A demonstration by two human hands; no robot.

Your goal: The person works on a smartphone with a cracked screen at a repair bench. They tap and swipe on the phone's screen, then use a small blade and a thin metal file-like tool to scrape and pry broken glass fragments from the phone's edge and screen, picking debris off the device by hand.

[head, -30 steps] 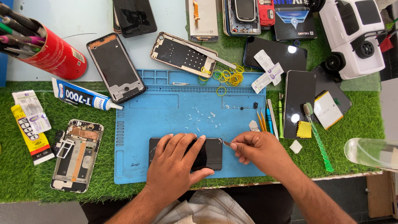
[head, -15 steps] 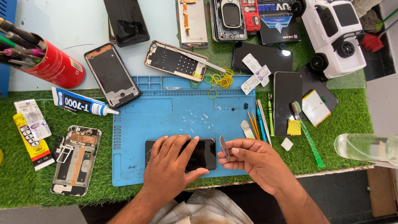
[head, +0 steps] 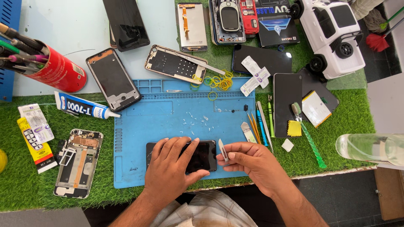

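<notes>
A black phone (head: 204, 156) lies flat near the front edge of a blue work mat (head: 176, 122). My left hand (head: 172, 170) rests palm down on it, fingers spread, covering most of the screen. Just right of the phone, my right hand (head: 248, 162) pinches a small thin metal blade (head: 222, 149) between thumb and fingers. The blade stands tilted up, close to the phone's right edge but apart from it.
Several tools (head: 261, 126) lie at the mat's right edge. A glue tube (head: 84, 106), an opened phone (head: 78, 162) and a red can of tools (head: 54, 69) are on the left. Phone frames (head: 113, 80), yellow rubber bands (head: 219, 80), a white toy car (head: 332, 33) and a clear bottle (head: 372, 148) surround it.
My right hand has lifted the blade off the phone's right edge and turned it upright. The left hand stays pressed on the phone. The view has shifted slightly.
</notes>
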